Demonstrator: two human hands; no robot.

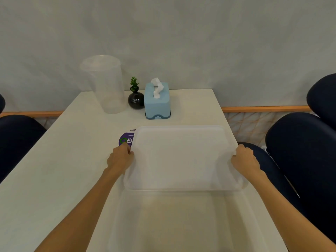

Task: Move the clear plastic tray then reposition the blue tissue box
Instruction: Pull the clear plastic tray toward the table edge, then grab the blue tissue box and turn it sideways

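Note:
A clear, frosted plastic tray (181, 157) is held above the white table, right of centre. My left hand (121, 159) grips its left edge and my right hand (244, 159) grips its right edge. Behind it, the blue tissue box (157, 102) stands upright near the table's far edge, with a white tissue sticking out of the top. The tray and the box are apart.
A clear plastic bin (181, 224) sits just below the tray at the near edge. A tall clear cylinder (107, 84) and a small black vase with a green plant (136, 99) stand left of the box. A purple round sticker (126, 140) lies by my left hand. Dark chairs (300, 160) flank the table (63, 160).

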